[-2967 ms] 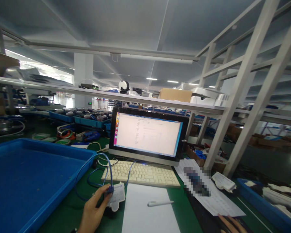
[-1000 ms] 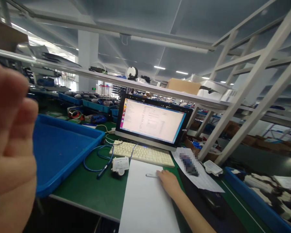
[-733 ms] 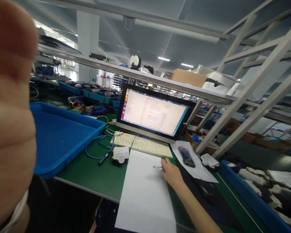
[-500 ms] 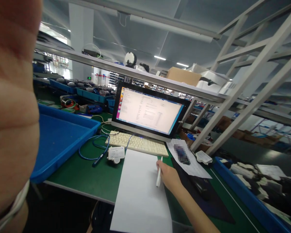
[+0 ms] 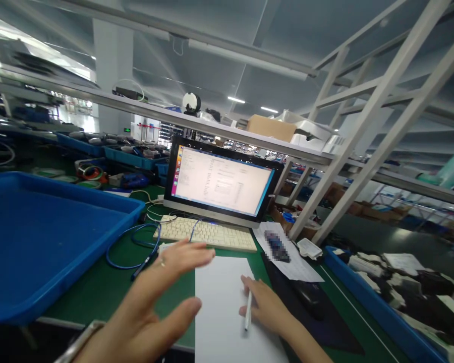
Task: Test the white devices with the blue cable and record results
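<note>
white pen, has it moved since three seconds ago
Yes. The slim white pen, then lying flat near the cream keyboard, now sits in the right hand, farther down the white paper sheet.

Left hand (image 5: 155,297) raised, open, fingers spread, blurred. Right hand (image 5: 268,308) low, fingers pinching pen (image 5: 248,308).

Right hand (image 5: 267,310) with white pen (image 5: 248,312) on paper sheet (image 5: 221,297), left hand (image 5: 162,297) spread.

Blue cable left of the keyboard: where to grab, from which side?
Probably the dark plug end of the blue cable: stiff, lying free on the mat, while the loop is floppy. Come from above on the near side, fingers pinching across it; the blue tray crowds its left.
</note>
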`<state>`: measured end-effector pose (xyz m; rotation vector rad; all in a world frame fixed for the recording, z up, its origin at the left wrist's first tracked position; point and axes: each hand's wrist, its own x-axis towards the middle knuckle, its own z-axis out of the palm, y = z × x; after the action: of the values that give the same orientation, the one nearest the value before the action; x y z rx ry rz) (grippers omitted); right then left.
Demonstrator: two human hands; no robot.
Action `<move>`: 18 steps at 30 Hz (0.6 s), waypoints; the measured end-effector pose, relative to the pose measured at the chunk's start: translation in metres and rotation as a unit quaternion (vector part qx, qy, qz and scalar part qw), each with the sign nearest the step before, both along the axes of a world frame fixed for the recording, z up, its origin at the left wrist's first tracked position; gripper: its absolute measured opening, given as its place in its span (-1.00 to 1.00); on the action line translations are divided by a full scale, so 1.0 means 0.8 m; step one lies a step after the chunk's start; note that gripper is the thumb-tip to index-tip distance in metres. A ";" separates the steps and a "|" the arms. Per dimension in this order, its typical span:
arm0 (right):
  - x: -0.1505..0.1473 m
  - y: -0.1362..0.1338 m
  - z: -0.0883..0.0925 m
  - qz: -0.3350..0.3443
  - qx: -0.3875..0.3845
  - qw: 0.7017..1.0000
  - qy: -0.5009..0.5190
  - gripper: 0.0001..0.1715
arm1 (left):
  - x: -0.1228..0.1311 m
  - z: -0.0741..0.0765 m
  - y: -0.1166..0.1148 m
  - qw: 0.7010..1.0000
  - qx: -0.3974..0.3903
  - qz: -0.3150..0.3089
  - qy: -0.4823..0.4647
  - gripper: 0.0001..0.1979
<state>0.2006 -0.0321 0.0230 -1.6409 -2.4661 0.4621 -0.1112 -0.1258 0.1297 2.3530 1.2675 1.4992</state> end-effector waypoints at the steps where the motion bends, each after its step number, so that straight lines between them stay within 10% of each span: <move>1: 0.008 -0.002 0.001 -0.005 -0.006 1.000 0.003 -0.24 | 0.014 -0.020 0.010 0.997 -0.002 -0.020 0.075 -0.57; 8: 0.000 0.009 0.022 -0.039 0.051 0.977 0.203 -0.64 | 0.082 -0.190 0.051 0.963 0.037 0.062 0.259 -0.45; 18: -0.150 0.097 -0.040 -0.152 -0.015 0.858 0.490 -0.64 | 0.087 -0.210 0.047 0.947 0.018 0.101 0.304 -0.45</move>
<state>0.0807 0.0455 -0.0093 -1.2656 -1.4245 0.9779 -0.0413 -0.0879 -0.0383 2.9102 1.6444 0.8429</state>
